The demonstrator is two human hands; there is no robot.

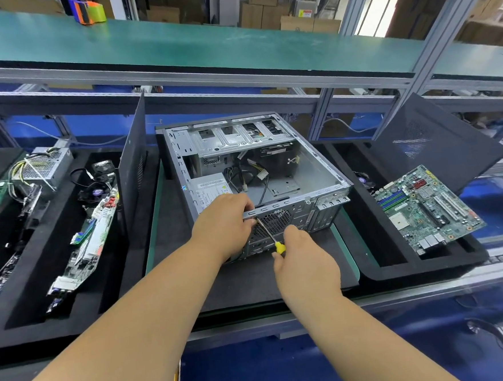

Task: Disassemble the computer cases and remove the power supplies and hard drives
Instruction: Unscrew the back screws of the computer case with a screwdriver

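Note:
An open grey computer case lies on its side on a dark mat, its motherboard bay bare. A power supply with a white label sits in the near left corner, loose cables beside it. A drive sits under the drive cage at the back. My left hand grips the near rear edge of the case by the fan grille. My right hand holds a yellow-handled screwdriver, its tip at the rear panel beside my left fingers.
A black foam tray on the left holds a removed power supply, boards and fans. The right tray holds a motherboard. Black side panels stand at left and lean at right. A green shelf runs above.

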